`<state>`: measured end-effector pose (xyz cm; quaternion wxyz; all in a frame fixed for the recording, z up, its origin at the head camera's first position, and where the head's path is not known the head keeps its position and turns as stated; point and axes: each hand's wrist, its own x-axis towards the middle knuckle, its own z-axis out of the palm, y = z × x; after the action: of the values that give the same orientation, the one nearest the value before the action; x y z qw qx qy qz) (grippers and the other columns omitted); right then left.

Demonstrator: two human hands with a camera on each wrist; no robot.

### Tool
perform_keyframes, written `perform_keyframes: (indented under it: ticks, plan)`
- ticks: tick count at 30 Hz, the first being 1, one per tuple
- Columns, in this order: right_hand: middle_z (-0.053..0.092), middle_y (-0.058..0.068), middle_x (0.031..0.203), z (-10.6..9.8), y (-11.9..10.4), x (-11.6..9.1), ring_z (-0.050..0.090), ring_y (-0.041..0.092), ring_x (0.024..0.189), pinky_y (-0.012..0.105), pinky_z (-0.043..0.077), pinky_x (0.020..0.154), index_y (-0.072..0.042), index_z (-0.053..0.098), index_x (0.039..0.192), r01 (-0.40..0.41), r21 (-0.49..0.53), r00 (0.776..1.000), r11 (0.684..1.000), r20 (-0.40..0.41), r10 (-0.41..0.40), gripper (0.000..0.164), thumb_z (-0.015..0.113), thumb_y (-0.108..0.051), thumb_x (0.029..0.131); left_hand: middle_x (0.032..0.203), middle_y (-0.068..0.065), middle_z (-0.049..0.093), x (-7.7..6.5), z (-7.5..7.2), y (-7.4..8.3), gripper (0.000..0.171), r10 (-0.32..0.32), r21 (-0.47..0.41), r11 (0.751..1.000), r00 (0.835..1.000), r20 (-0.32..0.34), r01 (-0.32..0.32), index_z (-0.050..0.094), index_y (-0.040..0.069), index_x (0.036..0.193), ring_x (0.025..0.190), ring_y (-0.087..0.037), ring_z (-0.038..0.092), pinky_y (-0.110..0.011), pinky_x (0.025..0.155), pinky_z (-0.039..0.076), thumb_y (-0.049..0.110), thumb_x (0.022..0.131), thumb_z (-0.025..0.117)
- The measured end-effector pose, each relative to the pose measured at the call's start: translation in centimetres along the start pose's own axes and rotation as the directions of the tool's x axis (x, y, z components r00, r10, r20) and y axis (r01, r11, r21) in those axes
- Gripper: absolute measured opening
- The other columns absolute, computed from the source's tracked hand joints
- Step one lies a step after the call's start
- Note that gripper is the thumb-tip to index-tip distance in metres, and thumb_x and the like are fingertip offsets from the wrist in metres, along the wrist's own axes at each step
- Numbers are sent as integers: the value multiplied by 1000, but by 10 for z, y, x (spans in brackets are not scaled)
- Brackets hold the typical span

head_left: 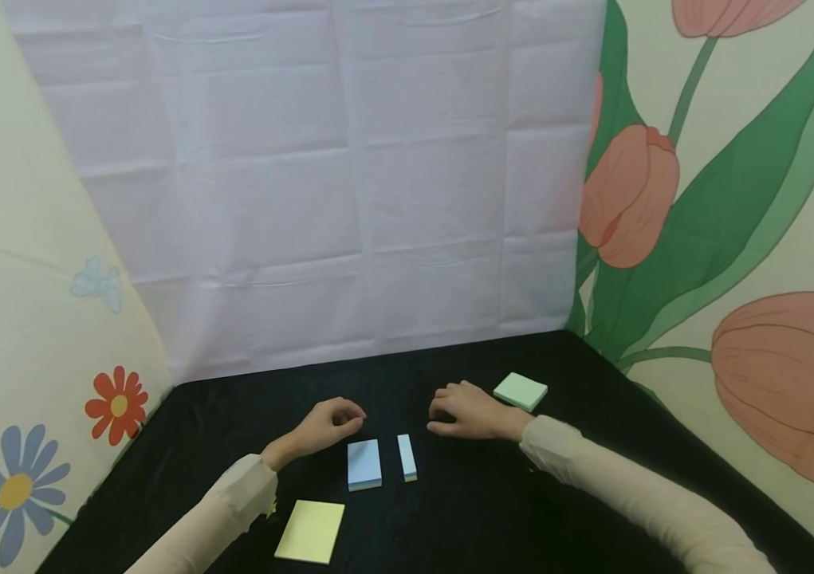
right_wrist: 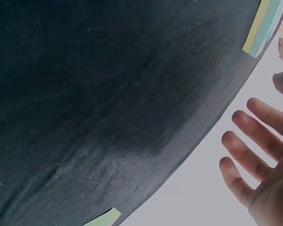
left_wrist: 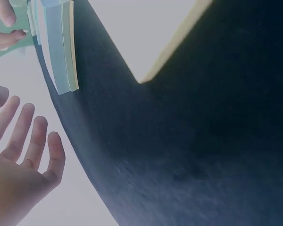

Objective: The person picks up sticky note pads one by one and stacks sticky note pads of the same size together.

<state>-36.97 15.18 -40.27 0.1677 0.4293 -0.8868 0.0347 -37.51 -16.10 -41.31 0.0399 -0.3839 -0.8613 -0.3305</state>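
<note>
My left hand (head_left: 328,422) hovers just behind a blue sticky-note pad (head_left: 364,461), its fingers loosely bent and holding nothing. Thin layers of other colours show along that pad's lower edge. Beside it on the right lies a narrow strip-shaped pad (head_left: 407,456), pale blue on top. To the right of this strip is my right hand (head_left: 469,410), empty too, with fingers loosely curved. Both wrist views show the left hand's fingers (left_wrist: 37,136) and the right hand's fingers (right_wrist: 245,146) spread apart around nothing.
A larger yellow pad (head_left: 310,532) lies near the front, beside the left sleeve. Behind the right wrist sits a pale green pad (head_left: 521,391). Black cloth covers the table (head_left: 234,414); a white sheet (head_left: 349,199) hangs behind it, with flower-printed cloths at both sides.
</note>
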Motion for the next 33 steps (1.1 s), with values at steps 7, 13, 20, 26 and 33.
perform_keyframes:
  ticks: [7,13,20,26,33]
  plan:
    - [54,-11,86,1,3,-2,48,8,80,29,36,68,-24,63,88,-9,-9,1000,1000,-21,9,26,50,-46,86,96,9,55,-8,-6,-2,27,-6,28,1000,1000,-8,7,61,7,103,80,-8,52,-27,67,44,28,88,55]
    - [53,-12,86,5,12,-4,48,8,79,29,36,68,-25,63,89,-44,-22,999,999,-9,44,29,47,-49,86,93,10,55,-16,-10,-1,25,7,45,999,1000,-3,-7,62,9,101,82,-7,52,-28,70,44,30,88,55]
    - [53,-12,84,4,13,-6,48,8,78,30,37,68,-24,63,89,-53,-15,999,998,-3,53,27,48,-47,86,92,11,55,-26,-15,3,24,-15,64,998,1000,20,14,62,11,99,82,-7,53,-27,69,44,31,87,55]
    - [53,-12,84,2,13,-6,48,8,78,30,37,68,-25,63,88,-82,-29,997,996,-8,82,23,51,-45,85,91,11,54,-34,-18,6,22,9,66,998,999,45,-12,62,12,98,81,-7,52,-26,66,44,30,87,55]
    - [52,-12,83,2,16,-8,47,8,77,31,37,67,-26,63,88,-98,-29,995,995,-21,97,21,52,-43,85,90,11,54,-45,-21,5,18,39,96,994,998,59,-44,61,14,97,79,-5,53,-25,65,45,29,87,56]
